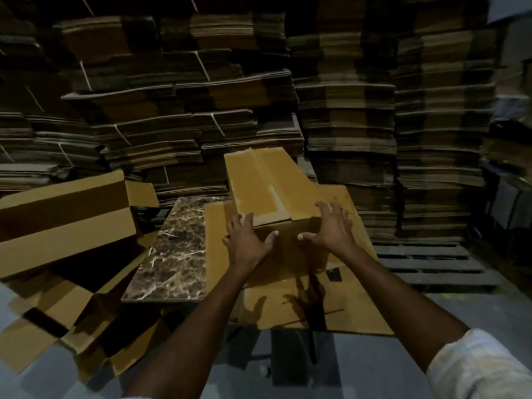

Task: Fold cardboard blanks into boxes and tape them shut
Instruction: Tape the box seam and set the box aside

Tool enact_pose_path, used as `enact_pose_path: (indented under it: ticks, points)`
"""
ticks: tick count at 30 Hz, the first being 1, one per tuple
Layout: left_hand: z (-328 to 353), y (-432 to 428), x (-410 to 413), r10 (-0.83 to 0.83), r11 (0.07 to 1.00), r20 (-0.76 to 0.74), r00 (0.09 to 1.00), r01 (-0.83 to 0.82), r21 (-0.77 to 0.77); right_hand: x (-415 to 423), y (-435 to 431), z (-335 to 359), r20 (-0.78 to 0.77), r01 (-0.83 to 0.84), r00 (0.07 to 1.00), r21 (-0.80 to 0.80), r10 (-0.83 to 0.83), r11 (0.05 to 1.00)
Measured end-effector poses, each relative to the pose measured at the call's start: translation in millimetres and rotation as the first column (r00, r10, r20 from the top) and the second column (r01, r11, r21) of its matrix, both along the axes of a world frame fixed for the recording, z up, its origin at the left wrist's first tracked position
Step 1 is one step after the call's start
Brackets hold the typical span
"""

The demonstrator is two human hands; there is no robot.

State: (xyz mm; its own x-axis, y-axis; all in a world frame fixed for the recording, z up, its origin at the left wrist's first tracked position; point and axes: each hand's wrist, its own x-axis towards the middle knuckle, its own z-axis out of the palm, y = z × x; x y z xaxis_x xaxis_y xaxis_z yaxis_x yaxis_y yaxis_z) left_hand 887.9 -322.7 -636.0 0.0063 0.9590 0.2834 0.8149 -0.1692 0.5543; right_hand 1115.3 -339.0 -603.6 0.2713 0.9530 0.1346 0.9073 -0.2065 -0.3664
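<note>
Here, at the left of the frame a long box [66, 217] lies on its side with its end flap open; the inside is dark and I cannot tell what it holds. Below it, in the lower left, opened boxes [57, 321] lie spread on the floor. A marble slab [169, 254] is next, left of centre. In the centre the task's carton [273, 185] lies on a flat blank [316, 306], its top flaps folded shut, so its inside is hidden. The left hand [247, 240] is open, fingers spread on the carton's near top edge. The right hand [331, 228] is also open and spread at the near right corner; whether it touches is unclear. A pallet [431, 263] is at the right, and stacks [201, 96] of blanks fill the upper frame.
</note>
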Motion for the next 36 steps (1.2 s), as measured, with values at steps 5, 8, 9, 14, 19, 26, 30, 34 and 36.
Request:
enact_pose_path:
  ticks: [5,8,9,14,19,26,30,34,36]
  points:
    - [5.3,36.2,4.9,-0.077,0.997,-0.117,0.990,0.075,-0.021,18.8,40.6,0.3,-0.045,0.046,0.998,-0.108,-0.051,0.993]
    - [11.2,51.6,14.2,-0.116,0.993,-0.157,0.981,0.117,-0.002,28.4,66.2,-0.9,-0.022,0.024,0.999,-0.172,-0.028,0.985]
    - [12.9,54.9,17.8,-0.119,0.993,-0.171,0.978,0.120,-0.002,30.6,72.2,0.5,-0.004,-0.009,1.000,-0.200,0.008,0.980]
    - [17.5,77.1,42.2,-0.026,0.992,-0.134,0.991,0.009,-0.126,42.7,72.5,-4.0,0.219,-0.134,0.960,-0.196,0.177,0.971]
    - [29.6,92.8,63.6,0.086,0.962,-0.087,0.992,-0.106,-0.251,52.5,62.0,-9.1,0.103,-0.186,0.978,0.025,0.182,0.982]
    - [29.8,97.1,57.5,0.041,0.926,-0.274,0.961,-0.140,-0.350,66.8,38.7,-32.7,-0.602,0.290,0.799,0.354,-0.021,0.889]
    - [47.9,93.1,51.4,0.055,0.928,-0.189,0.980,-0.120,-0.353,65.9,32.8,-40.1,-0.796,0.567,0.589,0.283,-0.141,0.774]
    - [91.6,92.4,20.7,0.100,0.962,0.258,0.961,-0.027,-0.272,64.1,26.0,-27.0,-0.686,0.681,0.657,0.364,-0.312,0.635]
    - [111.9,95.5,-9.1,0.136,0.970,0.389,0.911,-0.042,-0.241,72.9,27.5,-27.6,-0.451,0.626,0.772,0.423,-0.447,0.655]
